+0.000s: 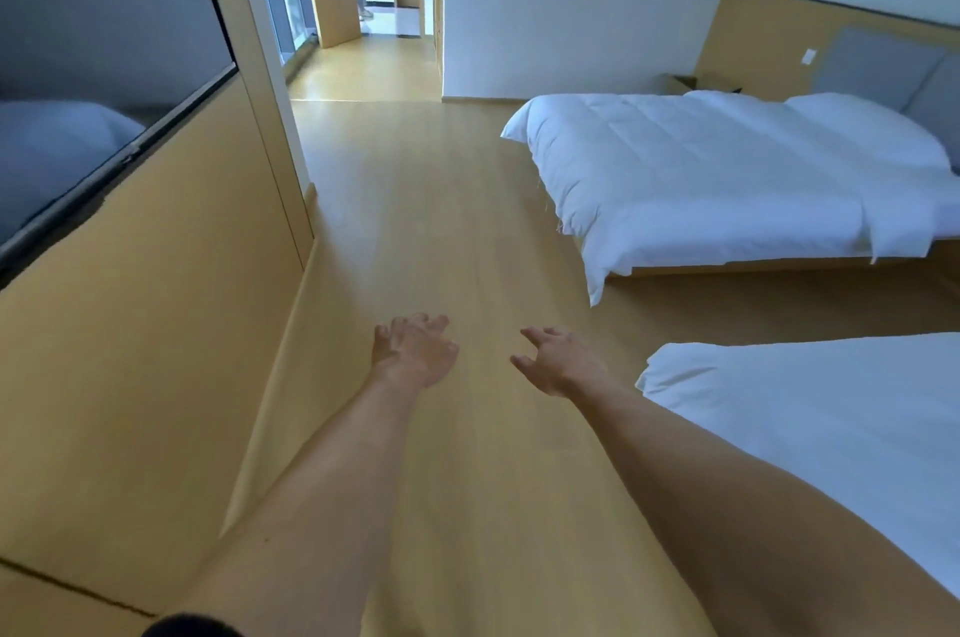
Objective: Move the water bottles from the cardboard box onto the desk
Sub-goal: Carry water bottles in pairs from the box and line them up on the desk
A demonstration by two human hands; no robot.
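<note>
Both my arms stretch forward over a wooden floor (441, 231). My left hand (415, 350) is empty, its fingers loosely spread. A little to its right, my right hand (558, 358) is also empty with relaxed fingers. An open cardboard box (701, 83) stands far off behind the further bed, by the wooden headboard wall; its contents are hidden. No water bottle and no desk shows in this view.
Two beds with white duvets stand on the right, one further away (727, 179) and one close by (831, 428). A wall-mounted dark screen (93, 80) hangs on the wooden wall at left. A hallway (363, 59) opens beyond, with a person's leg far back.
</note>
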